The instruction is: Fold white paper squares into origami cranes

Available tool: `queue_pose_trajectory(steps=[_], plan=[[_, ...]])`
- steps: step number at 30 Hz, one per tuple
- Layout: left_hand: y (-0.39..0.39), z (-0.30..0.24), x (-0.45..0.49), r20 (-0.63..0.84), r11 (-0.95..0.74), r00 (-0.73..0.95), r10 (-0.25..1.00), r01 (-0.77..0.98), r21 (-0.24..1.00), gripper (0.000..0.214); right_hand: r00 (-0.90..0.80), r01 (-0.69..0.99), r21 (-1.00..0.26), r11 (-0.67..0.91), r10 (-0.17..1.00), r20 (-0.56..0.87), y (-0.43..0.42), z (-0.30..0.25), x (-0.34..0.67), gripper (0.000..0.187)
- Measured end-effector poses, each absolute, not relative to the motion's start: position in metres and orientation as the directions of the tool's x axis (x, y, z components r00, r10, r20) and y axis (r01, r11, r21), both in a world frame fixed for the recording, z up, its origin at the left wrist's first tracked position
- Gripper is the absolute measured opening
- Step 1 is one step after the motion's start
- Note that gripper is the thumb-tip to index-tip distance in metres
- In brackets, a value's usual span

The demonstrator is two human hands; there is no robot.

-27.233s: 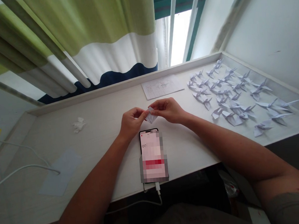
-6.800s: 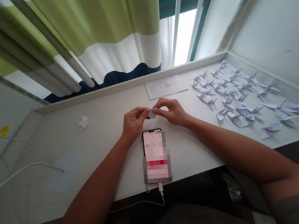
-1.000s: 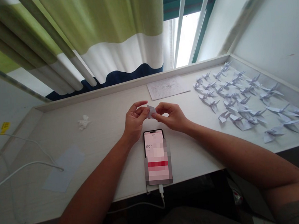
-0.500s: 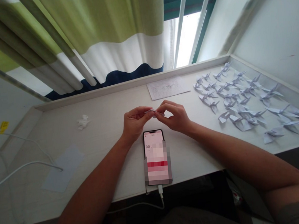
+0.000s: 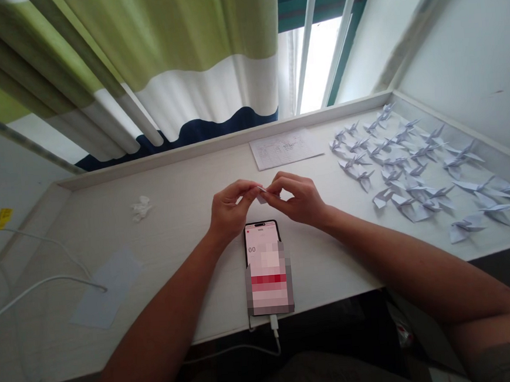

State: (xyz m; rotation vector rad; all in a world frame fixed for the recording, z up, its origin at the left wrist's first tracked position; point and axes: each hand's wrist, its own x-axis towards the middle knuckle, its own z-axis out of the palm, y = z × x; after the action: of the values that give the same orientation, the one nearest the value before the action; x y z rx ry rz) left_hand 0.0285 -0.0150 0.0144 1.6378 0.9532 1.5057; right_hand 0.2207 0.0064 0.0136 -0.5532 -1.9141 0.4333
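A small folded piece of white paper (image 5: 262, 196) is pinched between both hands just above the white desk (image 5: 183, 232). My left hand (image 5: 229, 209) grips its left side with thumb and fingertips. My right hand (image 5: 297, 199) pinches its right side, fingers curled. Most of the paper is hidden by the fingers. A phone (image 5: 267, 266) with a lit screen lies flat on the desk just below the hands.
Several white paper cranes (image 5: 407, 167) cover the desk's right part. A printed sheet (image 5: 284, 148) lies behind the hands, a crumpled paper bit (image 5: 141, 207) and a flat sheet (image 5: 108, 288) to the left. White cables (image 5: 41, 284) trail at left; a charging cable (image 5: 272, 331) hangs below the phone.
Over the last second the hands closed in on the folded paper and pressed it flatter; the left fingers, spread before, now pinch it. Hands stay in the same spot.
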Motion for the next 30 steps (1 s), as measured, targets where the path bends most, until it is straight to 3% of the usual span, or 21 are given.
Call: queue_pose_trajectory(steps=[10, 16, 19, 23, 26, 30], plan=[[-0.014, 0.01, 0.029, 0.486, -0.488, 0.044, 0.873, 0.043, 0.872, 0.022, -0.345, 0.172, -0.483, 0.859, 0.512, 0.787, 0.011, 0.009, 0.222, 0.019], [-0.013, 0.012, 0.03, 0.429, -0.43, 0.034, 0.903, 0.013, 0.903, 0.024, -0.336, 0.166, -0.555, 0.815, 0.576, 0.745, 0.01, 0.011, 0.222, 0.023], [-0.011, 0.013, 0.032, 0.36, -0.36, 0.01, 0.933, -0.018, 0.933, 0.028, -0.326, 0.118, -0.702, 0.702, 0.696, 0.64, 0.01, 0.01, 0.22, 0.027], [-0.01, 0.012, 0.033, 0.278, -0.278, -0.012, 0.961, -0.045, 0.96, 0.032, -0.411, -0.013, -0.931, 0.366, 0.846, 0.338, 0.014, 0.01, 0.219, 0.038], [-0.01, 0.011, 0.033, 0.236, -0.234, 0.031, 0.971, -0.058, 0.97, 0.031, -0.488, -0.065, -0.973, 0.221, 0.843, 0.224, 0.017, 0.011, 0.221, 0.038], [-0.01, 0.01, 0.031, 0.168, -0.158, 0.075, 0.983, -0.125, 0.979, 0.036, -0.589, -0.025, -0.983, 0.18, 0.792, 0.16, 0.017, 0.014, 0.223, 0.038]])
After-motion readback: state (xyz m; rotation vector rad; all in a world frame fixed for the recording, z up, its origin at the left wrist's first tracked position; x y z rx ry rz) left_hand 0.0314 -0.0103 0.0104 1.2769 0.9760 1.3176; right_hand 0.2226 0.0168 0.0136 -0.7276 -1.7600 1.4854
